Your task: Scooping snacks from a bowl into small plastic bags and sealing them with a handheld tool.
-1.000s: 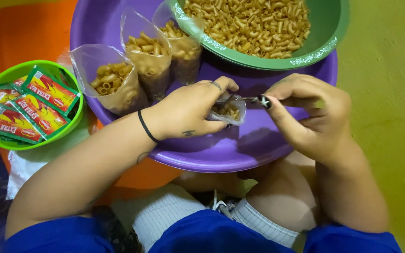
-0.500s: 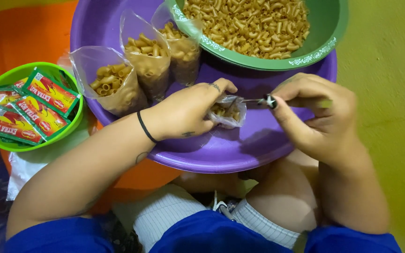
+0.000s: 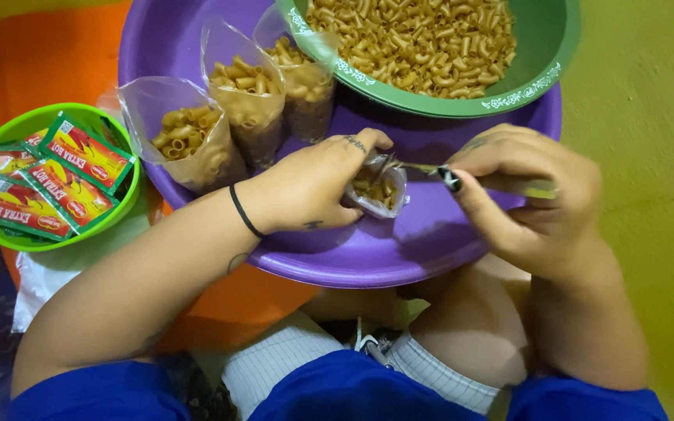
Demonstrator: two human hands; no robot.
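My left hand [image 3: 313, 187] grips a small clear plastic bag [image 3: 376, 191] partly filled with fried macaroni, over the bottom of a purple basin [image 3: 337, 265]. My right hand [image 3: 532, 203] holds a thin metal spoon [image 3: 419, 166], pinched between thumb and fingers. The spoon's tip is at the bag's open mouth. Three filled clear bags [image 3: 247, 93] stand upright in the basin to the left of my hands. A green bowl [image 3: 540, 47] heaped with macaroni [image 3: 415, 39] rests on the basin's far rim.
A light green bowl [image 3: 33, 121] holding several red and green seasoning sachets [image 3: 79, 156] sits left of the basin on an orange surface. White paper [image 3: 37, 284] lies under it. A yellow-green floor [image 3: 649, 156] lies to the right. My knees are under the basin.
My right hand and the spoon shifted slightly to the right at the bag's mouth. My left hand and the bag stayed in place.
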